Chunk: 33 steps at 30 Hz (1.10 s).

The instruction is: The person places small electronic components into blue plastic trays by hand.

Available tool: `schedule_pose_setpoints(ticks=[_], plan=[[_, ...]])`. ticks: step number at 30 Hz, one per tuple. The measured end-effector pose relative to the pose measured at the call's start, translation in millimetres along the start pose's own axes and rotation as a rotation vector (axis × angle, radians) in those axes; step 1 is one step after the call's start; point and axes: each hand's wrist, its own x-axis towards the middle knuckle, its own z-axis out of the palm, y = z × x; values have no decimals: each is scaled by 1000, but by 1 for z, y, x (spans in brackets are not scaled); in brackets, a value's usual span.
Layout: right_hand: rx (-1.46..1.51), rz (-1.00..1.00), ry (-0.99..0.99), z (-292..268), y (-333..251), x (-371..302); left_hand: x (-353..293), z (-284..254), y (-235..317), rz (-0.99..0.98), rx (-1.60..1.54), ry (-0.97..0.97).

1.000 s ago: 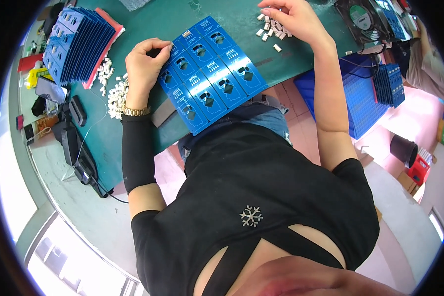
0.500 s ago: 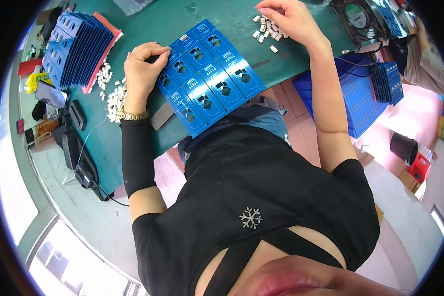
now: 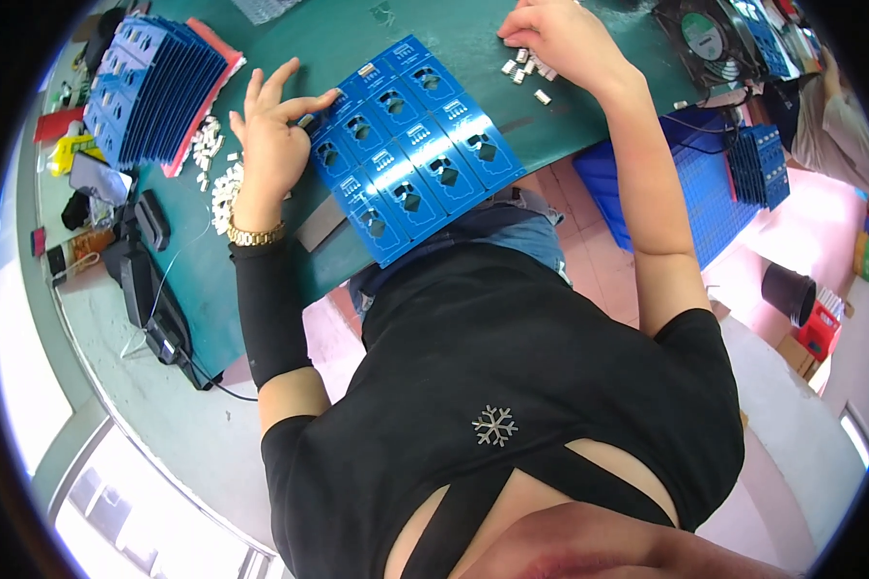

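A blue circuit board panel (image 3: 410, 159) with rows of dark cut-outs lies tilted at the table's near edge. One small white connector (image 3: 365, 70) sits near its far left corner. My left hand (image 3: 275, 135) is at the panel's left edge with its fingers spread, one fingertip touching the board near that corner. A tiny pale piece shows between this finger and the thumb; whether it is gripped cannot be made out. To the panel's right, my right hand (image 3: 565, 43) hovers over loose white connectors (image 3: 519, 74), fingertips pressed together. Whatever they pinch is hidden.
At the far left, a stack of blue panels (image 3: 150, 96) stands on a red-edged base. More white connectors (image 3: 224, 198) are heaped near my left wrist. A black fan (image 3: 700, 43) is at the far right. Beside the table is a blue crate (image 3: 690, 207); a co-worker's sleeve (image 3: 835, 130) shows beyond.
My left hand's fingers have spread from a curled pose, and the hand has turned slightly left. My right fingers have come down closer to the connector pile. The panel has shifted slightly right.
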Motion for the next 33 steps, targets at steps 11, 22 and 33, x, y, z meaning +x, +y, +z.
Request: schedule_pose_setpoints(ticks=[11,22,33], plan=[[274,-335,83,21,-28,49,-2,-7,4,-108,38,-145],[474,-190,76,82,-20,76,0,2,7,-63,53,-55],[265,-411,34,73,-19,80,-46,-33,15,32,-144,155]])
